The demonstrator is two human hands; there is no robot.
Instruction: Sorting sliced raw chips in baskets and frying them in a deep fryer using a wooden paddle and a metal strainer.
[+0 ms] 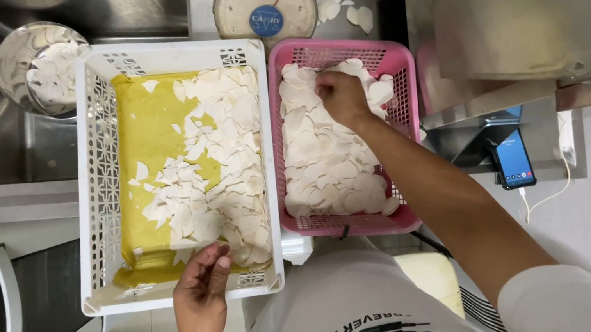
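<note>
Right hand (342, 95) closed on slices (328, 169) in the pink basket (403, 86); left of it, left hand (204, 287) loosely open, laying slices across the white crate (91, 198).

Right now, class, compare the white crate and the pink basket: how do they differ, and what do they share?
The white crate is larger and lined with yellow sheet; the pink basket is smaller with no lining visible. The white crate's pale slices leave much yellow uncovered; the pink basket's slices cover its whole floor. The left hand rests at the white crate's near edge; the right hand reaches into the pink basket. Both are perforated plastic rectangles holding thin white slices.
</note>
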